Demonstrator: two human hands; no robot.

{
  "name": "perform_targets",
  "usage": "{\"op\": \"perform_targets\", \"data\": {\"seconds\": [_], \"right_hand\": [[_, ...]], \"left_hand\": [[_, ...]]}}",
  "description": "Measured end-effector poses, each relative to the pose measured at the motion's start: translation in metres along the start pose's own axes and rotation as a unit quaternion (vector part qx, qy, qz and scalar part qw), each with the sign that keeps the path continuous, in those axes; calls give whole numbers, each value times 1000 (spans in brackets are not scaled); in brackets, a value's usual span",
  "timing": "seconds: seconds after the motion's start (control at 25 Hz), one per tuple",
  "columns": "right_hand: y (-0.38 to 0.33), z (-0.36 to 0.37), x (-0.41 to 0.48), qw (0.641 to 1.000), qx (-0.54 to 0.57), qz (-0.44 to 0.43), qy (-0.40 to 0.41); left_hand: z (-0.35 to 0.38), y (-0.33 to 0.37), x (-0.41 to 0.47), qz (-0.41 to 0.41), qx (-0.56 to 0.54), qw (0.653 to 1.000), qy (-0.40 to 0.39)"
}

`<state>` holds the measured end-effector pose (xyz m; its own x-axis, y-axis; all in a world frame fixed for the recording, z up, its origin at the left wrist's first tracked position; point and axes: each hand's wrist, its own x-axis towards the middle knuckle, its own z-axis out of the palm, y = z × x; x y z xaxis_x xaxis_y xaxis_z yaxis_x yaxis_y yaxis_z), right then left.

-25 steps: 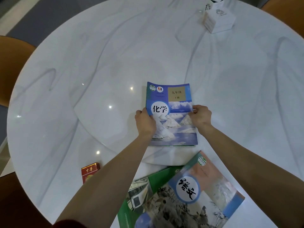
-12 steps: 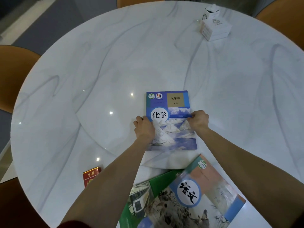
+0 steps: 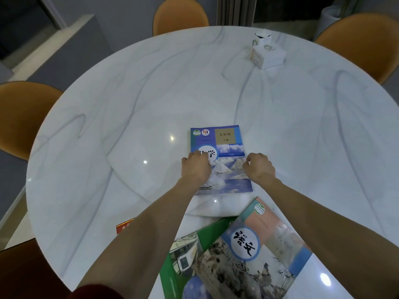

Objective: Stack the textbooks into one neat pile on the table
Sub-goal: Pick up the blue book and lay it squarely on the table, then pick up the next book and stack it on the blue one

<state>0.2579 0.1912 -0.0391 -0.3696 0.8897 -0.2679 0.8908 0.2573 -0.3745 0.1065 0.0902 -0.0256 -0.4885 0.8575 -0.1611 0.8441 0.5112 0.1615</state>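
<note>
Spreading across nearly the whole view, a round white counter (image 3: 151, 100) with grey marble veins and small glints of ceiling light carries everything. An inset circular panel (image 3: 133, 165) shows faintly in its middle. Around it stand three orange chairs: one at the far edge (image 3: 180, 16), one at the left (image 3: 19, 117) and one at the far right (image 3: 362, 39). Behind them are a grey floor, a grey low wall at the upper left and a pleated curtain (image 3: 236, 10) at the top.

A blue chemistry textbook (image 3: 224, 145) lies flat near the counter's centre, cover up. The left hand (image 3: 195, 167) rests on its left edge with the fingers curled over the cover, covering part of the title circle. The right hand (image 3: 260, 167) sits at the book's right edge, fingers loosely bent; whether it touches the book I cannot tell. Neither hand lifts anything.

Nearer the person, a pink-and-blue language textbook (image 3: 259, 251) lies askew on top of a green textbook (image 3: 190, 251), both well apart from the blue one. A red packet (image 3: 124, 227) peeks out beside the left forearm. At the far side sit stacked white boxes (image 3: 268, 56), with a smaller white box just behind them. A dark red sleeve (image 3: 97, 292) shows at the bottom.
</note>
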Motion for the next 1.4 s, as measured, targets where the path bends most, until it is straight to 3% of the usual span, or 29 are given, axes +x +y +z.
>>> {"op": "perform_targets", "data": {"seconds": [0.16, 0.36, 0.56, 0.72, 0.92, 1.24, 1.4], "right_hand": [[10, -5, -34, 997, -51, -45, 24], [39, -3, -81, 996, -69, -42, 29], [72, 6, -134, 997, -77, -13, 27], [92, 23, -171, 998, 5, 64, 12], [108, 45, -205, 997, 6, 77, 4], [117, 81, -254, 991, 56, 108, 63], [115, 91, -269, 959, 174, 206, 84]], "left_hand": [[-3, 24, -24, 86, 66, 994, 14], [3, 51, -58, 171, 92, 981, 3], [22, 64, -92, 221, 74, 972, -19], [41, 64, -118, 240, 96, 966, -28], [59, 54, -137, 220, 85, 970, -60], [75, 41, -149, 154, 0, 984, -86], [84, 32, -149, 65, -122, 981, -138]]}}
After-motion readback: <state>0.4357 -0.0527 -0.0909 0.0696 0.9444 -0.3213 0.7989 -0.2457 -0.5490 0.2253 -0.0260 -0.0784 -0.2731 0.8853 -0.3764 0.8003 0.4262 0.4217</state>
